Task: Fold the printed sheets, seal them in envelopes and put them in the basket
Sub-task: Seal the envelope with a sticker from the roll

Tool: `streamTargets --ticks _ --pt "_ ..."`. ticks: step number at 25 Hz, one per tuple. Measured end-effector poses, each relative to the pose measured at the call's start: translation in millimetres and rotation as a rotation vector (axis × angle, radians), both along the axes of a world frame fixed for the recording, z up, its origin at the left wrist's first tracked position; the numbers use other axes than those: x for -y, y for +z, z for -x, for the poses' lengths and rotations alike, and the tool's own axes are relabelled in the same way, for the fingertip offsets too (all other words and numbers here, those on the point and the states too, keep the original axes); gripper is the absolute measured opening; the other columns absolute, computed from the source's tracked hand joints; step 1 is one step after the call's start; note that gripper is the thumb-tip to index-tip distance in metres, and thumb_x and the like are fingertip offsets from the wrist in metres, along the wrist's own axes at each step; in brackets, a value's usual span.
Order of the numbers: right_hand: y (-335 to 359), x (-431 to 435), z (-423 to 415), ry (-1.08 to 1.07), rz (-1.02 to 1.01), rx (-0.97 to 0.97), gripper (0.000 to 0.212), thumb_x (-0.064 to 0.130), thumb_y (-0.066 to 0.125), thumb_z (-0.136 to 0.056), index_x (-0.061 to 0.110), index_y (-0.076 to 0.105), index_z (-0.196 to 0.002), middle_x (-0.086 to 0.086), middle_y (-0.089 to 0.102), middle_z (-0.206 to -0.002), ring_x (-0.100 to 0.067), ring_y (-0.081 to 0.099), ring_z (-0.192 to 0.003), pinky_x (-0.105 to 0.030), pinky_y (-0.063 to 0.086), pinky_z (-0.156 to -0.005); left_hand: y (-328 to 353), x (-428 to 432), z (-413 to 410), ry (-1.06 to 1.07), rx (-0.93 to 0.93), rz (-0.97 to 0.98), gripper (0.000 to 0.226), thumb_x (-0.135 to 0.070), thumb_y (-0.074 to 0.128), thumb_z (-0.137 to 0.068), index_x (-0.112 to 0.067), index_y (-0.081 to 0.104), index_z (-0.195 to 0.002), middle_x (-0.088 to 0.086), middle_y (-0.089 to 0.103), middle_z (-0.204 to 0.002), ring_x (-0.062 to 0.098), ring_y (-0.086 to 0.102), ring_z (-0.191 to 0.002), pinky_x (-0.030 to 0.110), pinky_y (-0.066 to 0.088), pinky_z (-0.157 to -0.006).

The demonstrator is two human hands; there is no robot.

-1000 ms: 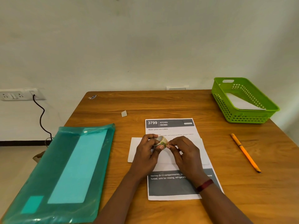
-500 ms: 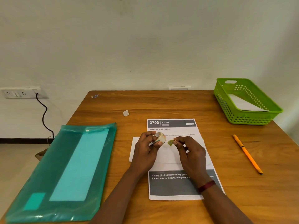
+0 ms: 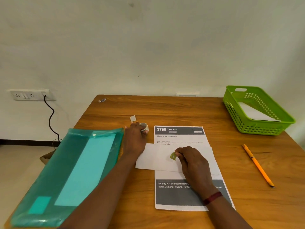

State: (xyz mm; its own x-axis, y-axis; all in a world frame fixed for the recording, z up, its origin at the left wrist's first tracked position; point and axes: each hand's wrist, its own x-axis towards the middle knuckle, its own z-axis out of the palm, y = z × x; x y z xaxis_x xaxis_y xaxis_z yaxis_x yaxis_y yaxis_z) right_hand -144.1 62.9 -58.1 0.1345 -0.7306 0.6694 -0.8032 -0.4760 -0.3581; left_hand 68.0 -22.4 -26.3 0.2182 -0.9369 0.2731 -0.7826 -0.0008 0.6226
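Observation:
A white envelope (image 3: 155, 160) lies across a printed sheet (image 3: 181, 134) in the middle of the wooden table. My right hand (image 3: 191, 160) pinches a small green sticker (image 3: 173, 157) just over the envelope's middle. My left hand (image 3: 135, 136) is stretched to the left of the sheet and holds a small roll of stickers (image 3: 144, 126) down at the table. The green basket (image 3: 280, 120) stands at the far right with a white envelope (image 3: 254, 113) inside.
A teal plastic folder (image 3: 69, 171) lies along the left table edge. An orange pen (image 3: 257, 165) lies right of the sheet. A small white paper scrap (image 3: 133, 118) sits beyond the roll. A wall socket with a black cable (image 3: 49, 116) is at the left.
The sticker came off the roll into my right hand, which lowered it toward the envelope. My left hand carried the roll away to the far left and down to the table.

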Motion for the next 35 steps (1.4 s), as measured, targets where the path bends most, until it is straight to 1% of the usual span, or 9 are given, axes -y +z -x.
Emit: streamTargets --ticks 3,8,11,15,18,22,28,31,35 --pt "-0.2 -0.1 -0.6 0.009 0.01 -0.015 0.024 0.036 0.047 -0.093 0.019 0.064 -0.099 0.001 0.07 -0.088 -0.014 0.065 -0.074 -0.019 0.048 -0.07 -3.7 13.9 -6.3 -0.014 0.159 -0.036 0.033 -0.015 0.061 -0.095 -0.017 0.062 -0.128 0.007 0.053 -0.143 0.025 0.041 -0.139 0.039 0.008 -0.119" --pt "0.9 0.8 -0.4 0.038 0.007 -0.027 0.023 0.036 0.048 -0.094 0.021 0.065 -0.098 0.003 0.069 -0.089 -0.013 0.064 -0.075 -0.023 0.054 -0.066 -5.1 23.7 -7.8 -0.069 0.129 -0.041 0.034 -0.009 0.062 -0.093 -0.017 0.062 -0.126 0.008 0.057 -0.138 0.026 0.05 -0.13 0.044 0.034 -0.115" --pt "0.8 0.3 -0.2 0.029 0.015 -0.03 0.026 0.036 0.048 -0.094 0.018 0.067 -0.098 0.002 0.07 -0.09 -0.013 0.065 -0.076 -0.019 0.05 -0.07 -4.5 21.1 -7.5 -0.069 0.052 -0.002 0.033 -0.008 0.067 -0.089 -0.018 0.061 -0.12 0.007 0.06 -0.13 0.027 0.055 -0.121 0.045 0.048 -0.102" --pt "3.9 0.7 0.3 0.008 -0.027 0.056 0.026 0.032 0.047 -0.095 0.016 0.067 -0.099 0.002 0.07 -0.091 -0.014 0.064 -0.078 -0.021 0.05 -0.069 1.8 -3.2 9.5 -0.106 0.06 0.039 0.041 -0.019 0.068 -0.09 -0.015 0.056 -0.129 0.01 0.054 -0.139 0.03 0.048 -0.13 0.046 0.045 -0.105" --pt "6.1 2.2 1.1 0.018 -0.073 0.118 0.011 0.024 0.053 -0.095 0.019 0.062 -0.099 0.004 0.067 -0.091 -0.013 0.06 -0.079 -0.024 0.049 -0.068 0.2 -25.9 22.6 -0.217 0.093 0.065 0.046 -0.02 0.067 -0.09 -0.012 0.052 -0.133 0.011 0.053 -0.141 0.028 0.045 -0.133 0.041 0.043 -0.104" --pt "6.3 4.6 1.5 0.029 -0.108 0.092 0.008 0.017 0.058 -0.094 0.024 0.056 -0.097 0.004 0.065 -0.09 -0.013 0.059 -0.077 -0.029 0.053 -0.064 -2.5 -50.4 42.7 -0.247 0.066 0.001 0.05 -0.027 0.057 -0.097 -0.02 0.042 -0.145 0.003 0.036 -0.155 0.02 0.025 -0.147 0.036 0.028 -0.116" --pt "30.5 7.0 25.3 0.029 -0.145 0.431 0.011 0.005 0.06 -0.093 0.014 0.066 -0.096 0.007 0.068 -0.092 -0.005 0.062 -0.083 -0.012 0.046 -0.075 -7.3 -82.0 80.1 -0.386 0.129 0.006 0.043 -0.032 0.049 -0.1 -0.019 0.049 -0.141 0.001 0.039 -0.154 0.018 0.024 -0.147 0.033 0.024 -0.118" --pt "38.7 10.0 64.4 -0.06 -0.179 0.342 0.011 0.006 0.062 -0.093 0.015 0.066 -0.092 0.006 0.068 -0.089 -0.004 0.06 -0.077 -0.01 0.042 -0.068 -6.7 -88.8 103.2 -0.499 0.166 0.015 0.042 -0.032 0.051 -0.099 -0.019 0.052 -0.139 0.002 0.043 -0.151 0.019 0.031 -0.144 0.031 0.027 -0.115" --pt "35.4 13.2 109.6 -0.128 -0.405 0.135 0.013 0.009 0.058 -0.095 0.018 0.068 -0.093 0.003 0.068 -0.088 -0.001 0.055 -0.072 -0.008 0.036 -0.06 -10.5 -90.9 132.9 -0.53 0.194 0.025 0.042 -0.032 0.053 -0.098 -0.017 0.054 -0.137 0.003 0.05 -0.145 0.02 0.044 -0.134 0.032 0.038 -0.109"
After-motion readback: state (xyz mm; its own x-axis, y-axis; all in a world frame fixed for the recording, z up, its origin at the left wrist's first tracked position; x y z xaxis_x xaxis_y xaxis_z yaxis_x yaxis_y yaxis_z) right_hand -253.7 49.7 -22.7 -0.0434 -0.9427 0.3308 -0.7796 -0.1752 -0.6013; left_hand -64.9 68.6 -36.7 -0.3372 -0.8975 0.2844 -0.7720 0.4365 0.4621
